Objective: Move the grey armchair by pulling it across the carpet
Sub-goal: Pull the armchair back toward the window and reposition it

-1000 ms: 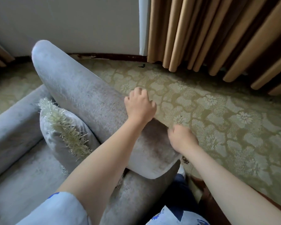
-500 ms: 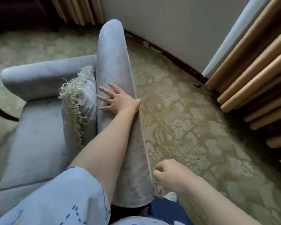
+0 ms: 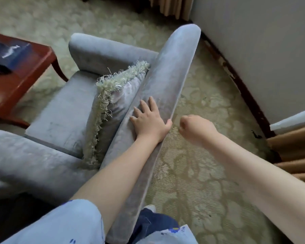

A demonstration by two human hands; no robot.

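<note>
The grey armchair (image 3: 167,71) stands on the patterned carpet (image 3: 197,164), seen from behind and above. Its backrest top runs diagonally from lower middle to upper right. My left hand (image 3: 150,118) lies flat on the backrest top, fingers spread over its front face, thumb at the rear edge. My right hand (image 3: 194,128) hovers just right of the backrest, above the carpet, fingers curled into a loose fist that holds nothing. A grey cushion (image 3: 111,106) with a pale fringe leans against the backrest on the seat.
A reddish wooden table (image 3: 25,67) with a dark book stands at the left, close to the chair's front. A grey wall (image 3: 262,50) with a dark baseboard runs at the right, tan curtains (image 3: 296,155) beside it. My blue trouser leg shows at the bottom.
The view has swung and the chair now shows at a different angle, farther from the wall. My left hand went from gripping the backrest edge to lying flat; my right hand left it.
</note>
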